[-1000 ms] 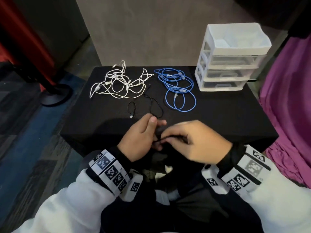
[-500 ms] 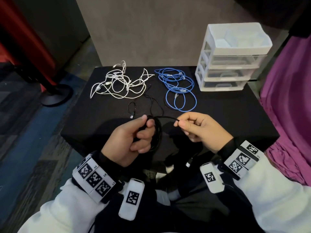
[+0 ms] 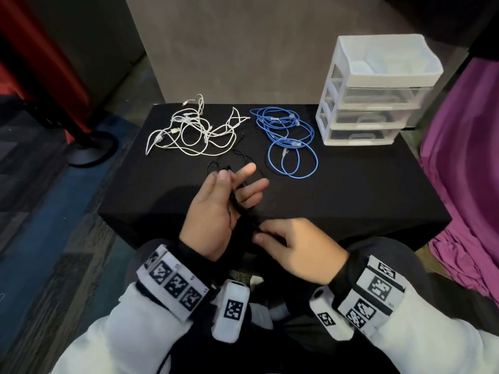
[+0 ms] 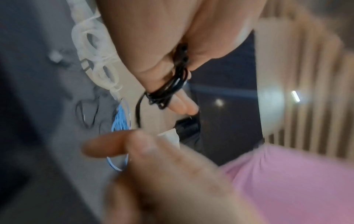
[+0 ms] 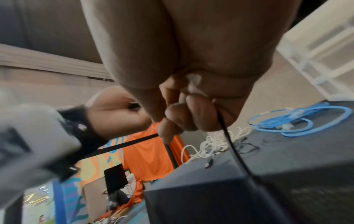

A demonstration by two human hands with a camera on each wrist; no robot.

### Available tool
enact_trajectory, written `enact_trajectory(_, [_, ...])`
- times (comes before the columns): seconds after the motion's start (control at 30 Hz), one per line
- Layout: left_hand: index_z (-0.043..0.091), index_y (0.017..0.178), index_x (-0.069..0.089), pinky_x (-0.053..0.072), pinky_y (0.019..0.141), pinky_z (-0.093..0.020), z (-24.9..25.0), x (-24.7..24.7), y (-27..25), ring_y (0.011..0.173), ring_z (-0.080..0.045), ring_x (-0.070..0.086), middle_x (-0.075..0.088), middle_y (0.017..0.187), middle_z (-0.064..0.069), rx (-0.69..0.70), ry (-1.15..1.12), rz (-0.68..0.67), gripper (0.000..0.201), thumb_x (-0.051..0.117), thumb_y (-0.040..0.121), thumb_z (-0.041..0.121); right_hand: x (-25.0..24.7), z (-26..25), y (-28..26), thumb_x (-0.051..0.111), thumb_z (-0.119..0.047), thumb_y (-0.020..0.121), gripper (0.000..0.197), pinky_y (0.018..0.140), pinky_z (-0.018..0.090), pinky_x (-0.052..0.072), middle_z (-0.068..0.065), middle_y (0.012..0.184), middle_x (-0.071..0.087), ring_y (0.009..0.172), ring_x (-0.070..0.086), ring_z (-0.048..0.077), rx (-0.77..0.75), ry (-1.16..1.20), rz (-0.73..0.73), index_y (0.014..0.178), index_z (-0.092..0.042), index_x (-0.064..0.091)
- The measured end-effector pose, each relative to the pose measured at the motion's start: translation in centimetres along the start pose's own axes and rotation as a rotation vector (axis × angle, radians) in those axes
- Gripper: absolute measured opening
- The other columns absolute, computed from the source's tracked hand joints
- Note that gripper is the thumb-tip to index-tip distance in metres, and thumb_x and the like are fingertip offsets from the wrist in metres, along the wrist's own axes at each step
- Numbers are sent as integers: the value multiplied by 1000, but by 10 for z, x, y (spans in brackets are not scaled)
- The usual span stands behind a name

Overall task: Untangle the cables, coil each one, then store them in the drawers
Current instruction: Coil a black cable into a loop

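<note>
My left hand [image 3: 237, 182] is raised over the near part of the black table [image 3: 351, 201], fingers stretched forward. A thin black cable [image 4: 168, 91] is wound in several loops round those fingers, and the thumb presses it in place. My right hand [image 3: 260, 234] is just below, at the table's near edge, pinching the free run of the same black cable [image 5: 229, 144] between thumb and curled fingers. A white cable tangle [image 3: 194, 130] and a loose bundle of blue cables [image 3: 289, 141] lie at the back. The drawer unit [image 3: 378, 90] stands at the back right.
Another thin black cable [image 3: 243, 155] lies on the table just beyond my left fingertips. A purple cloth [image 3: 464, 171] hangs to the right of the table. A stand base [image 3: 89, 149] sits on the floor to the left.
My left hand has stretched its fingers forward with the black loops on them. My right hand has moved down and toward me, drawing the cable's free run below the left hand.
</note>
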State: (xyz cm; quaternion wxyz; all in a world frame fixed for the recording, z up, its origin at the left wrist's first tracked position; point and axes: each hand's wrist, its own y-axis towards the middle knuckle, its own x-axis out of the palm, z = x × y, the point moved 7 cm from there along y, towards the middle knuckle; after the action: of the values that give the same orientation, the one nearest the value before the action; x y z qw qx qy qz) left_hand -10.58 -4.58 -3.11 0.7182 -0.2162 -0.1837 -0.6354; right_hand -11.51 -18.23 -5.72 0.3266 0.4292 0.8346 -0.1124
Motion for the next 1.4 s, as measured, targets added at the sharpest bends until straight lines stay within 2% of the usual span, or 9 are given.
enact_trajectory(0.23, [27, 87, 48, 50, 67, -29, -8, 4, -9, 69, -7, 65, 69, 85, 20, 273, 1046, -155, 24, 40, 109, 27, -44, -34, 3, 64, -41, 91, 16, 68, 41, 52, -14, 74, 56, 73, 59, 12, -87, -319, 80, 83, -30, 55])
enact_trajectory(0.37, [5, 90, 56, 32, 44, -18, -30, 8, -19, 46, -9, 43, 50, 65, -9, -183, 688, -254, 31, 40, 110, 24, -79, -29, 10, 78, -35, 89, 14, 74, 40, 53, -8, 78, 67, 75, 63, 11, -82, -145, 149, 84, -25, 68])
enact_trajectory(0.47, [5, 95, 58, 25, 43, -18, -32, 20, -30, 44, -9, 30, 40, 61, -2, -366, 492, -437, 33, 45, 100, 35, -86, -8, 14, 82, -22, 88, 11, 82, 43, 52, 5, 83, 72, 79, 65, 28, 16, 197, 111, 84, -18, 72])
enact_trajectory(0.6, [10, 92, 56, 31, 45, -17, -28, 25, -35, 46, -7, 25, 33, 62, 2, -390, 385, -545, 27, 46, 99, 34, -74, 7, 10, 80, -23, 86, 16, 71, 37, 46, 26, 79, 62, 69, 54, 24, 66, 461, 166, 86, -10, 72])
enact_trajectory(0.73, [11, 89, 54, 31, 43, -18, -34, 21, -36, 42, -5, 23, 31, 61, 3, -408, 246, -472, 27, 44, 99, 33, -41, 16, 5, 71, -22, 91, 14, 61, 22, 51, 5, 77, 60, 70, 55, 13, 181, 770, 224, 100, -11, 68])
enact_trajectory(0.9, [12, 92, 58, 25, 56, -32, -37, 7, -26, 47, -14, 37, 40, 65, -1, -285, 262, -302, 28, 45, 99, 36, -5, 22, -2, 80, -25, 86, 80, 81, 50, 45, 13, 97, 69, 94, 63, 35, 231, 1136, 94, 153, -30, 36])
enact_trajectory(1.07, [7, 94, 61, 44, 77, -36, -38, -5, -20, 78, -25, 55, 47, 69, -2, -184, 327, -91, 31, 41, 105, 28, -29, 23, 0, 74, 5, 87, 67, 81, 32, 54, -3, 78, 65, 74, 66, 22, 201, 854, 304, 143, -18, 46])
enact_trajectory(1.23, [12, 90, 58, 38, 70, -32, -40, 2, -24, 62, -14, 44, 36, 67, 2, -509, 10, -59, 31, 38, 105, 29, -40, 3, 0, 72, -6, 92, 37, 84, 49, 53, 6, 87, 59, 78, 59, 35, 38, 399, 334, 118, -27, 55])
enact_trajectory(1.4, [15, 82, 54, 32, 64, -31, -41, 2, -25, 56, -13, 39, 30, 65, 3, -619, 95, -83, 32, 35, 102, 32, -36, -9, 1, 60, -3, 93, 52, 98, 29, 50, -8, 109, 63, 105, 64, 12, -88, 58, 262, 139, -26, 60])
